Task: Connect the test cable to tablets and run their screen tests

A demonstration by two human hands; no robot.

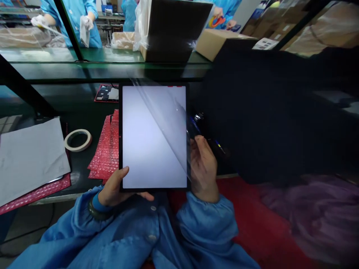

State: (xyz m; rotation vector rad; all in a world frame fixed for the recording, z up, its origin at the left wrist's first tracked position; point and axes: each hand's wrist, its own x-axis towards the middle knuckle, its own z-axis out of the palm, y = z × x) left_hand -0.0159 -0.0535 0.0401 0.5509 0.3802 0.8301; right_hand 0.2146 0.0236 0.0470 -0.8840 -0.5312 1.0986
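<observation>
A tablet with a lit, blank white screen is held upright in front of me. My left hand grips its lower left corner, thumb on the bezel and fingers behind. Beside the right edge, my right hand has its fingers closed on a clear plastic film. The film slants across the upper right of the screen, partly lifted and seen through. Where the film touches the glass I cannot tell. Red bubble-wrap sleeves lie left of the tablet, partly hidden by it.
On the bench are a tape roll, a white sheet over red bubble wrap, and a small opened device. Dark cloth hangs at right. Cardboard boxes stand on the shelf beyond; co-workers in blue work behind it.
</observation>
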